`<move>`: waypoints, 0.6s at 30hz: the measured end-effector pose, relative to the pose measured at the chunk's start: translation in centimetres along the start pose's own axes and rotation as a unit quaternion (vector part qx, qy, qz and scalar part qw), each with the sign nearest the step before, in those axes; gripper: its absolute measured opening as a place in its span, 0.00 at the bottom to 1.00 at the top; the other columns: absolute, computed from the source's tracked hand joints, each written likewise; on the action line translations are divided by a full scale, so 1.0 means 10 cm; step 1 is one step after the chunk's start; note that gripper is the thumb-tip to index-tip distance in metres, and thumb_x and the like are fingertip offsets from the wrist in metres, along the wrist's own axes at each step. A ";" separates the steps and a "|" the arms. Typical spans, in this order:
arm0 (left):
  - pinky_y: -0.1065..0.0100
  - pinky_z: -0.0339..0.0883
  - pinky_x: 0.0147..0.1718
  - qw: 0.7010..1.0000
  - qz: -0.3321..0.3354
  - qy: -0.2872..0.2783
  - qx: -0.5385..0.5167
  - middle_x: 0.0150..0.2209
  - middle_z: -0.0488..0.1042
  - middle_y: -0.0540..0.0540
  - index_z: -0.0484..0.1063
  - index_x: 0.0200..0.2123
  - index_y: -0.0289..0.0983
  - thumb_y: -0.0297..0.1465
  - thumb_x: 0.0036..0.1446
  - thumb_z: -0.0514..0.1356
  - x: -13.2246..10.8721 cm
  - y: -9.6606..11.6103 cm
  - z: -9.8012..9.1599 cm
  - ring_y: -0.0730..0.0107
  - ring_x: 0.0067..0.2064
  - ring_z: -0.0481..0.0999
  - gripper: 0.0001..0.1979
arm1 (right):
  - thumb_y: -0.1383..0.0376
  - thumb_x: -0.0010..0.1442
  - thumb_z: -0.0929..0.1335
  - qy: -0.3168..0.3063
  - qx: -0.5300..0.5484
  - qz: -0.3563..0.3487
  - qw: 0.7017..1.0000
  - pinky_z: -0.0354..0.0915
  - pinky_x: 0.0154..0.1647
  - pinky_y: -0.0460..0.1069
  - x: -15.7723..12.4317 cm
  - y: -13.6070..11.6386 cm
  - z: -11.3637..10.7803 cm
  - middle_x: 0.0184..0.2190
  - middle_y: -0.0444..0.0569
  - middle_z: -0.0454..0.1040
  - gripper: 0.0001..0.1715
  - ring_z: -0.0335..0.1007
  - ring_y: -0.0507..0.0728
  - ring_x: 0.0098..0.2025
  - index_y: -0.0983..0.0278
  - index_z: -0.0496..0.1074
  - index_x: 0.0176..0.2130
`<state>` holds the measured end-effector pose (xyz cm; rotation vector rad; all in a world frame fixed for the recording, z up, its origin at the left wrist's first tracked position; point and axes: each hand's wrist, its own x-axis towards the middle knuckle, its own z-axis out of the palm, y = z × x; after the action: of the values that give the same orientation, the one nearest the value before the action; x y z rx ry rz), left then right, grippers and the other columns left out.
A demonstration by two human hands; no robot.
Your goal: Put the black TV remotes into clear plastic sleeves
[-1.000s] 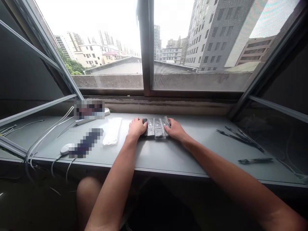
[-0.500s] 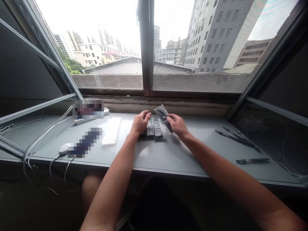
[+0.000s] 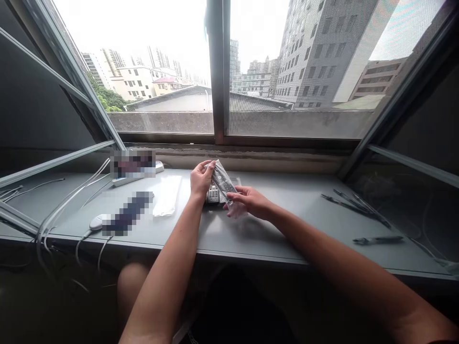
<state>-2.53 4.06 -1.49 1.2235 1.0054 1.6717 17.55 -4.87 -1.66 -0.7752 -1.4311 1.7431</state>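
Observation:
A dark remote control in a clear plastic bag (image 3: pixel 223 181) is held slantwise between my two hands, just above the desk. My left hand (image 3: pixel 201 178) is closed, pinching the bag's upper end between thumb and fingers. At the lower end, the thumb and fingers of my right hand (image 3: pixel 248 198) grip the bag, and loose plastic hangs below them. Beneath lies a keypad with light grey buttons (image 3: pixel 213 194), beside my left wrist. Other bagged dark items behind it are mostly hidden by the held bag and my hands.
On the grey desk (image 3: pixel 287 210), a folded white sheet or bag (image 3: pixel 168 195) lies left of my hands. Farther left are white cables, a white round device (image 3: pixel 96 222) and blurred-out objects. Several black pens (image 3: pixel 378 240) lie at right. The window stands behind.
My right hand has brought the bagged remote control left and lower, turning it over. My left hand, empty before, has taken hold of its upper end. The bag now covers items on the desk.

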 end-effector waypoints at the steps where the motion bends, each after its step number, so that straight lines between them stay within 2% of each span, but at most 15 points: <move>1: 0.73 0.62 0.25 1.000 -0.004 0.007 -0.002 0.30 0.78 0.48 0.80 0.48 0.34 0.51 0.52 0.74 0.00 0.00 0.00 0.75 0.26 0.70 0.30 | 0.51 0.60 0.80 -0.006 0.016 0.014 1.000 0.80 0.33 0.53 0.00 0.00 0.00 0.35 0.53 0.85 0.26 0.85 0.62 0.32 0.64 0.75 0.48; 4: 0.73 0.60 0.23 1.000 -0.015 0.005 0.007 0.30 0.77 0.48 0.81 0.42 0.33 0.51 0.52 0.74 0.00 0.00 0.00 0.76 0.25 0.69 0.27 | 0.52 0.62 0.79 0.000 0.058 0.036 0.998 0.81 0.33 0.53 -0.01 0.00 0.01 0.34 0.55 0.84 0.23 0.85 0.63 0.32 0.66 0.74 0.43; 7: 0.73 0.56 0.20 0.999 -0.029 -0.021 0.013 0.27 0.74 0.50 0.80 0.39 0.34 0.49 0.52 0.74 -0.01 0.01 0.02 0.78 0.23 0.65 0.24 | 0.57 0.66 0.77 0.022 0.094 0.045 0.994 0.82 0.34 0.53 0.00 0.00 0.00 0.35 0.56 0.84 0.17 0.85 0.60 0.32 0.67 0.74 0.44; 11: 0.73 0.52 0.19 0.996 -0.063 -0.060 -0.014 0.22 0.66 0.52 0.75 0.30 0.35 0.50 0.55 0.72 -0.04 0.04 0.04 0.78 0.21 0.61 0.23 | 0.62 0.69 0.74 0.031 0.105 0.047 0.993 0.79 0.25 0.49 0.01 -0.02 -0.02 0.37 0.54 0.83 0.11 0.82 0.57 0.29 0.67 0.74 0.46; 14: 0.73 0.50 0.18 0.994 -0.078 -0.064 -0.051 0.21 0.62 0.53 0.70 0.26 0.37 0.49 0.56 0.71 -0.05 0.06 0.04 0.78 0.21 0.58 0.23 | 0.62 0.69 0.74 0.005 0.102 0.041 0.994 0.75 0.20 0.46 0.01 -0.01 -0.02 0.40 0.56 0.83 0.12 0.81 0.56 0.29 0.67 0.73 0.46; 18: 0.74 0.51 0.18 0.992 -0.090 -0.069 -0.062 0.21 0.64 0.53 0.72 0.26 0.36 0.45 0.53 0.72 -0.06 0.05 0.04 0.78 0.21 0.60 0.20 | 0.59 0.66 0.76 -0.019 0.096 0.039 0.994 0.72 0.17 0.44 0.00 0.01 -0.03 0.42 0.56 0.83 0.16 0.82 0.57 0.32 0.65 0.72 0.46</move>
<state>-2.06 3.42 -1.11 1.1165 0.8871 1.4663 17.75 -4.74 -1.77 -0.7060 -1.2488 1.9330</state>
